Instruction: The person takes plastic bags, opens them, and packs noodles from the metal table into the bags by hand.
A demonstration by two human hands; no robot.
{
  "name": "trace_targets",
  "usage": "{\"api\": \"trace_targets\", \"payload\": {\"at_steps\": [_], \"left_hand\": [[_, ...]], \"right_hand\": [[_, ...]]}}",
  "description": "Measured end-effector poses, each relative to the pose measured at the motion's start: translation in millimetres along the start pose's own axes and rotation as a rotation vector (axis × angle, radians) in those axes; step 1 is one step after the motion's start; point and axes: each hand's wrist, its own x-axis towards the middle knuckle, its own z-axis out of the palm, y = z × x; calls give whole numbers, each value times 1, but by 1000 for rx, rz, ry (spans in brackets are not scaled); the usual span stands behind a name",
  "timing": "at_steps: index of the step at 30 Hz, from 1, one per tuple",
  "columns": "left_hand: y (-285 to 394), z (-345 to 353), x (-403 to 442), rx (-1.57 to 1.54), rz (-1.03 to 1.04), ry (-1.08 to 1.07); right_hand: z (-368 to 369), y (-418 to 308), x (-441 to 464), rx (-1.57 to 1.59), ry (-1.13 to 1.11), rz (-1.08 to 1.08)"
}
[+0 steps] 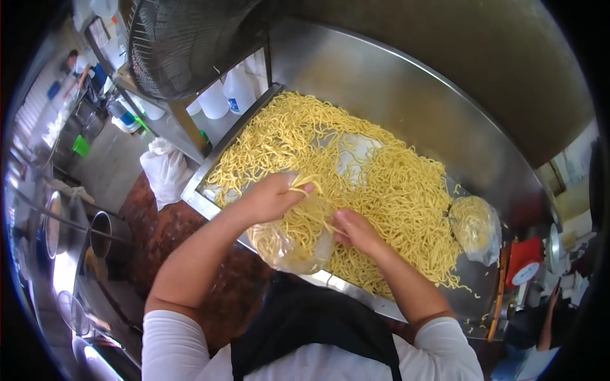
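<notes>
Stainless steel lines the work corner, and the broad metal tray [197,193] stretches out before us; our clock is read from the clear bag [279,251] in our hands, with 12 straight ahead. Loose yellow noodles [406,190] cover the tray from 11 round to 3, with a pale bare patch at 1.

We judge the step in hand to be filling: the bag is upright over the near rim, partly full of noodles. Our left hand [276,198] is closed around its upper edge at 11, with strands draped over the thumb. Our right hand [357,232] has its fingers curled against the bag at 2; we cannot tell whether they pinch the film or only loose strands. As we see it, the next move calls for tucking those strands inside while keeping the mouth spread, since thin plastic could slip or fold shut.

At 3 a filled bag [475,225] lies at the heap's edge, with the red scale [526,259] beyond it. A wooden stick [501,289] lies between 3 and 4, short of the scale, so it sits in the way of a low reach there. The caged fan [181,54] looms at 11, white jugs [238,92] stand below it, a white sack [165,174] sits at 10, and pots [105,232] stand at 9.
</notes>
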Motion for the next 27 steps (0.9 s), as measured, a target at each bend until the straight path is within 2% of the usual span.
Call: {"api": "trace_targets", "payload": {"at_steps": [1,2,4,6,8,9,11,12,14,15,16,17,18,19,20,21,22,24,25,27], "left_hand": [[2,-7,-6,213,-51,-15],[6,-14,-10,212,-59,-20],[11,-28,-15,755,-261,-390],[11,-28,-19,800,-271,-421],[14,-28,-19,903,-432,-571],[11,-28,-24,901,-433,-567],[6,-34,-34,913,-579,-630],[4,-39,-37,911,-585,-626],[14,-49,-44,827,-468,-557],[8,-50,-49,824,-468,-558],[0,-52,-54,650,-229,-335],[-4,-53,-57,468,7,-109],[-1,-55,-56,468,12,-102],[7,-58,-55,81,-285,-156],[15,-63,-54,-313,-571,-201],[26,-60,-59,-495,-542,-154],[40,-56,-61,-499,-546,-146],[63,-45,-61,-843,-275,32],[69,-44,-57,-848,-268,32],[75,-48,-48,-967,-200,160]], "right_hand": [[-13,14,0,-108,83,-71],[-25,21,-2,-211,165,-142],[-44,23,-3,-313,246,-172],[-62,19,2,-418,333,-209],[-80,14,12,-648,503,-314],[-90,8,11,-652,502,-318],[-101,-11,7,-931,520,-89],[-97,-11,9,-935,514,-93],[-79,-2,9,-1209,516,-711],[-61,2,13,-1089,425,-664],[-39,5,19,-969,340,-618],[-24,16,32,-834,131,-480],[-12,22,43,-694,-72,-342],[-1,12,42,-699,-71,-346],[9,-7,36,-852,-152,-262],[20,-28,30,-1005,-237,-175],[35,-50,19,-1010,-246,-176],[62,-83,0,-1108,-263,-425],[70,-80,8,-1114,-260,-422],[76,-69,32,-730,-331,-868]]}}
